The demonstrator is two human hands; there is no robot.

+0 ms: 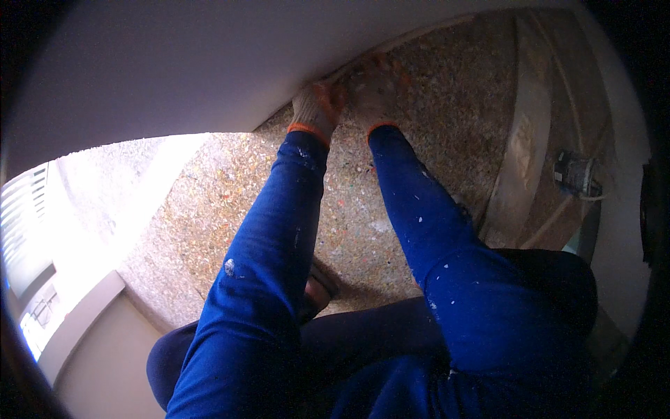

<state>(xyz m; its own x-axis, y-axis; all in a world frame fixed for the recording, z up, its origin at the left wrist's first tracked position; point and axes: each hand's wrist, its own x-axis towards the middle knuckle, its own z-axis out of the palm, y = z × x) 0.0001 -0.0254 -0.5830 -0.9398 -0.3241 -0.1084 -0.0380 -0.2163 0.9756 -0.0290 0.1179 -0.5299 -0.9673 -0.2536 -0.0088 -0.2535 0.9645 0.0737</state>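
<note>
My left hand (315, 108), in a pale knit glove with orange on its cuff and palm side, is at the bottom edge of a large smooth wall (174, 70). Its fingers look curled in, and whatever they hold is hidden. Close beside it on the right is my right hand (375, 87), gloved the same way, low over the speckled floor (356, 209). Shadow and blur hide how its fingers are set. Both arms reach forward in blue sleeves (262, 230) marked with white paint spots.
At right, a pale band (520, 146) crosses the floor, and beyond it a small dark object (576, 174) with a pale cord lies by another wall. Bright light comes in at left, past a low ledge (87, 314). My shoe (319, 288) shows between my arms.
</note>
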